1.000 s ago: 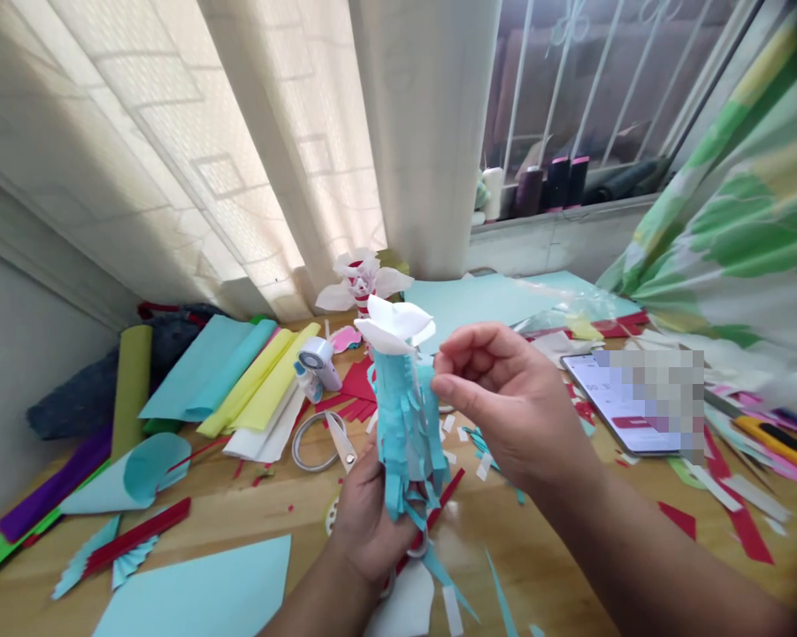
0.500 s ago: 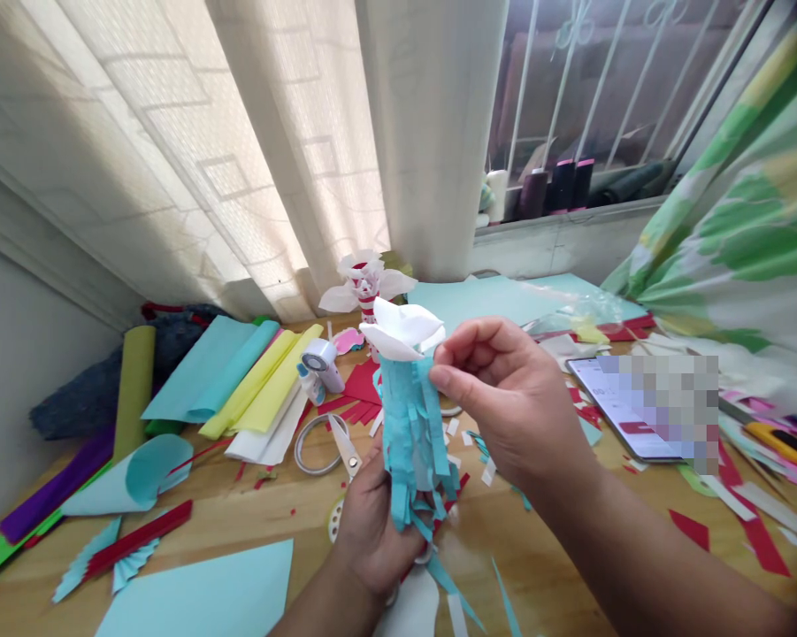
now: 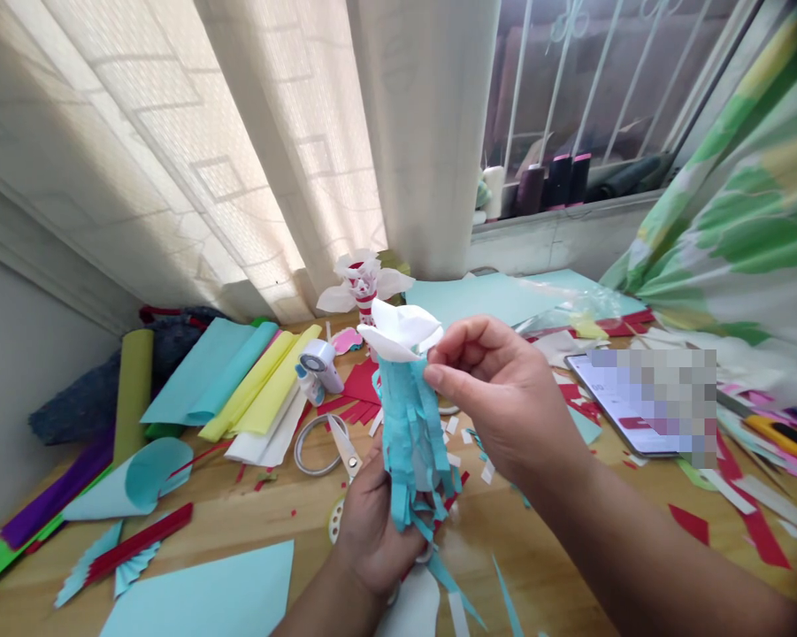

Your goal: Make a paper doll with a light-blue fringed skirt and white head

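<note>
Fingers: the right hand (image 3: 497, 398) pinches its fingertips (image 3: 430, 375) together at the top of the fringed aqua paper tube (image 3: 408, 433), and the left hand (image 3: 375, 531) is clamped around the tube's lower part.

Paper piece: it stands upright between both hands, with white paper petals (image 3: 398, 332) flaring just above the right fingertips and loose strips hanging past the left fingers.

Just below the fingers: scissors (image 3: 343, 451) lie open-looped beside the left hand, with a white tape roll (image 3: 311, 442) just beyond them.

Beyond the fingers: a finished paper flower (image 3: 364, 287) stands ahead, and rolled yellow crepe paper (image 3: 258, 380) lies to the left on the wooden desk (image 3: 239, 522). A phone (image 3: 637, 402) lies to the right, its screen blurred out.

Risk: a hard pinch could crease or tear the thin fringe, and pressure near the top could bend the petals or loosen them. The hanging strips could also catch on the scissors, ripping if tugged.
</note>
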`<state>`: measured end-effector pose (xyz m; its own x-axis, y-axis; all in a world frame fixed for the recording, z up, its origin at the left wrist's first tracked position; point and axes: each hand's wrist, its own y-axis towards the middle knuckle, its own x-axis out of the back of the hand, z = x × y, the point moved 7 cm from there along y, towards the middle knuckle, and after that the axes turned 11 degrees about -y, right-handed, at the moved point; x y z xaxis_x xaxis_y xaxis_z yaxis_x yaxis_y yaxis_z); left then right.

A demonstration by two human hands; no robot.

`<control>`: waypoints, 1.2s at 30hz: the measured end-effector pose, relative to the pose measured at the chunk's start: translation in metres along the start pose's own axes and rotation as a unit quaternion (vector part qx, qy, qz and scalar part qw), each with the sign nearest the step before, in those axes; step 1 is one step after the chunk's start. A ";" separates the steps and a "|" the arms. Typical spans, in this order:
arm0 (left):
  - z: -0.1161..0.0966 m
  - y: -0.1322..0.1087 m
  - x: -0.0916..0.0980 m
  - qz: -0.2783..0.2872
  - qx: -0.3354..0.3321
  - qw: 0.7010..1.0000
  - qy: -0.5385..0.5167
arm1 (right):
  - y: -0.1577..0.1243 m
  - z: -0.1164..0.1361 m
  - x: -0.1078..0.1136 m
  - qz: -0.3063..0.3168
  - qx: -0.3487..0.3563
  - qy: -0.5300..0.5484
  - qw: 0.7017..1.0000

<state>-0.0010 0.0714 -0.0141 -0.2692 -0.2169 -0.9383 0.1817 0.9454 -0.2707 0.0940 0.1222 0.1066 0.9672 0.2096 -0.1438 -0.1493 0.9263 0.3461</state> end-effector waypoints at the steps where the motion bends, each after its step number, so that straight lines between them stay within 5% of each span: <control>1: 0.000 0.000 -0.001 -0.001 -0.002 1.000 0.000 | 0.000 0.000 0.000 -0.002 -0.003 -0.002 1.000; 18: -0.004 0.002 0.005 -0.028 -0.041 0.999 0.019 | -0.004 -0.001 0.003 -0.065 -0.016 -0.052 0.996; 30: -0.003 0.001 0.005 -0.030 -0.052 0.997 0.053 | -0.002 -0.001 0.000 -0.038 -0.050 -0.015 0.998; 36: -0.002 -0.003 -0.002 -0.027 -0.044 0.997 0.052 | -0.003 0.004 -0.003 -0.014 0.017 -0.077 0.997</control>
<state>-0.0033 0.0694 -0.0105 -0.3739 -0.2457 -0.8943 0.0812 0.9519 -0.2954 0.0927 0.1171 0.1096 0.9914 0.1302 -0.0113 -0.1164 0.9193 0.3758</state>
